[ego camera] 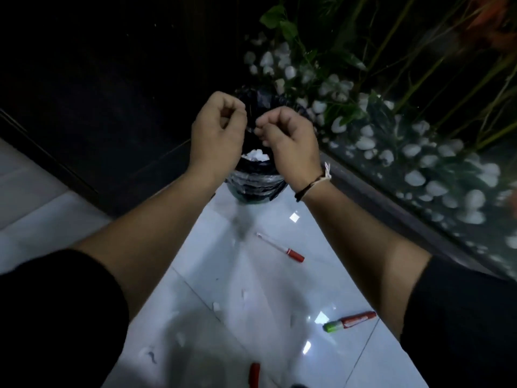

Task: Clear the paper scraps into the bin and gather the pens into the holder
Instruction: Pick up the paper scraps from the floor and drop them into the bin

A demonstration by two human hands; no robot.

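Note:
Both my hands hover over a small bin (256,186) lined with a black bag, with white paper scraps (256,156) inside it. My left hand (216,133) and my right hand (288,141) have their fingers curled in, almost touching each other; whether they pinch any scraps is not visible. On the white tiled floor lie a thin pen with a red cap (280,247), a red marker with a green cap (349,321) and part of another red pen (254,373) at the bottom edge. Several small paper scraps (216,306) are scattered on the tiles.
A planter bed with white pebbles (414,152) and green plants runs along the right behind a dark kerb. A dark wall or door fills the upper left. No pen holder is in view.

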